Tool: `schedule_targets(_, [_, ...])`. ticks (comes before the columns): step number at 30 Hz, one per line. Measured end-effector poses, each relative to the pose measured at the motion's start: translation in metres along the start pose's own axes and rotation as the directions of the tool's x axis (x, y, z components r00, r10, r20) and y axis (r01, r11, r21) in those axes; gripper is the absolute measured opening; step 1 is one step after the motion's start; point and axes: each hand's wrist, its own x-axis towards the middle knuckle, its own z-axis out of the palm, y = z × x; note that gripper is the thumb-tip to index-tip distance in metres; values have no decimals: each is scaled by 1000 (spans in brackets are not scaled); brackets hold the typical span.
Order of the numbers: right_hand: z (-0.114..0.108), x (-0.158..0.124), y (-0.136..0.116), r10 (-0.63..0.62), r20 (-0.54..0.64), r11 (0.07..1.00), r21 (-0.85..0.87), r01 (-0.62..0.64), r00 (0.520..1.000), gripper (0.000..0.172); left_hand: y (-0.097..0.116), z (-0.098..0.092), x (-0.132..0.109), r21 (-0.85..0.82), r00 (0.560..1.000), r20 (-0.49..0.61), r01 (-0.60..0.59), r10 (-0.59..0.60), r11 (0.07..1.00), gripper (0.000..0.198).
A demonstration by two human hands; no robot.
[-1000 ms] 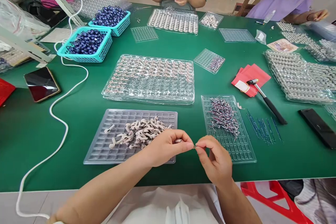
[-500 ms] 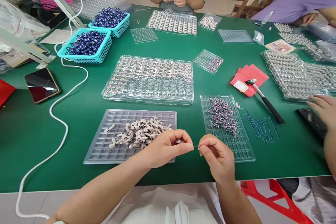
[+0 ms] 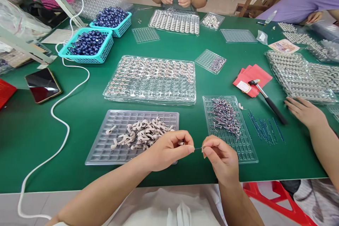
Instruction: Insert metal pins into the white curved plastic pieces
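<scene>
Thin dark wire (image 3: 198,148) spans the two hands, above the near edge of the surface (image 3: 66,173), in the gap between the two near trays. Left hand (image 3: 166,150): fingers pinched at one end, white shell (image 3: 181,143) showing in their curl. Can't tell if shell and wire are joined. Right hand (image 3: 222,160): fingers pinched on the other end; exact grip too small to read.

Main risk: over-pull. Wire looks fine; a sharp tug could snap it or strip an end. Next: slip. Fingertip pinch only, so a drop could go off the near edge.

Left hand covers grey tray's (image 3: 97,150) near right corner; a dip could knock heaped shells (image 3: 144,132) off. Right hand covers clear tray's (image 3: 250,155) near left corner; tangled wired parts (image 3: 225,116) could snag.

Co-worker's hand (image 3: 307,113), toward the surface's right edge: bumping the hammer (image 3: 272,107) might scatter the blue strands (image 3: 265,130).
</scene>
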Motion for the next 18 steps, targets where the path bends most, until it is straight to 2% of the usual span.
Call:
schedule_targets(4, [-3,0,4,-12,-71,999,36,14,997,9,2,-2,0,-38,999,-46,-21,19,999,18])
schedule_targets(7, [-4,0,6,-18,-97,999,31,21,995,8,3,-3,0,-102,998,-60,18,-25,995,19])
schedule_targets(10, [-4,0,8,-3,-131,1000,5,4,991,7,0,-2,2,-254,996,2,85,-87,963,16])
schedule_targets(13, [-3,0,10,-3,-195,1000,-22,-2,981,6,-6,0,4,-380,994,38,106,-99,919,18])
schedule_targets(16, [-2,0,12,-12,-252,999,-42,2,968,5,-9,3,4,-327,998,6,64,-66,943,19])
schedule_targets(18, [-1,0,11,-24,-273,998,-63,7,962,6,-8,5,3,-177,998,-65,0,-12,984,22])
